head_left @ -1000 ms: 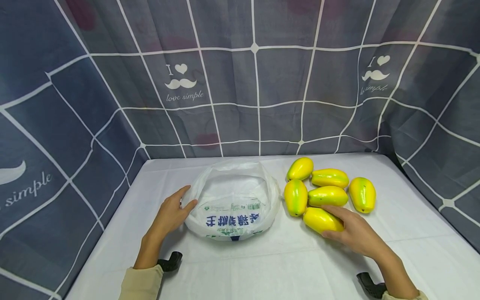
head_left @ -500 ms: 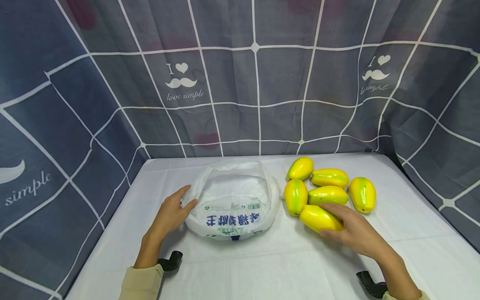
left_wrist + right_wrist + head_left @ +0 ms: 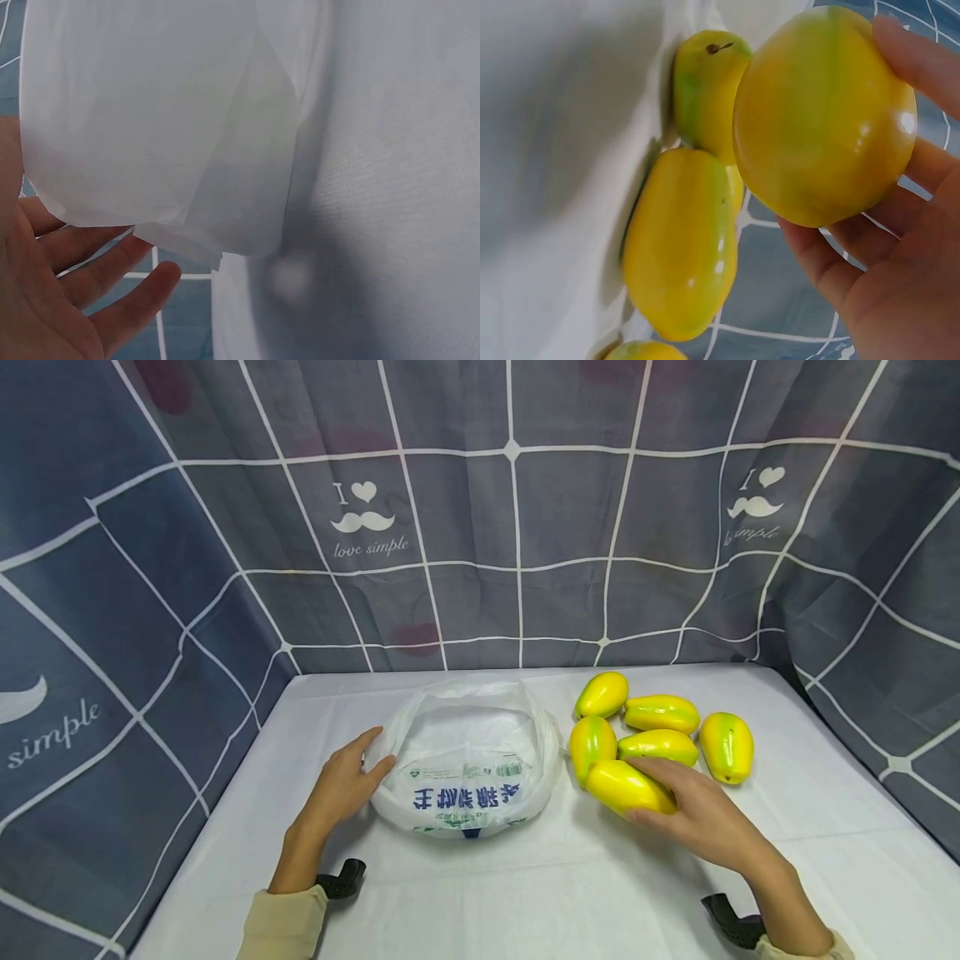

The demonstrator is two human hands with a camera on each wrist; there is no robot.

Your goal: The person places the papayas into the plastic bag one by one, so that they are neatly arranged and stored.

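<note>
In the head view, my right hand (image 3: 701, 814) grips a glossy yellow-green papaya (image 3: 628, 787) between thumb and fingers. The right wrist view shows this papaya (image 3: 825, 120) raised beside others, with my right hand (image 3: 900, 247) around its side. A white plastic bag (image 3: 465, 822) with blue and green print stands on the table, its mouth spread wide. My left hand (image 3: 343, 781) is at the bag's left side, thumb and forefinger apart at the rim. In the left wrist view, my left hand's fingers (image 3: 139, 304) are spread and fairly straight, their tips partly behind the bag (image 3: 157, 112).
Several more papayas lie right of the bag, among them one upright papaya (image 3: 592, 745) close to it and a papaya (image 3: 726, 748) at the far right. A white cloth covers the table (image 3: 480, 902). Grey checked curtains (image 3: 465, 527) enclose the back and sides.
My right hand has lifted the papaya and shifted it a little to the left, over the edge of the upright papaya. The left hand and the bag have stayed in place.
</note>
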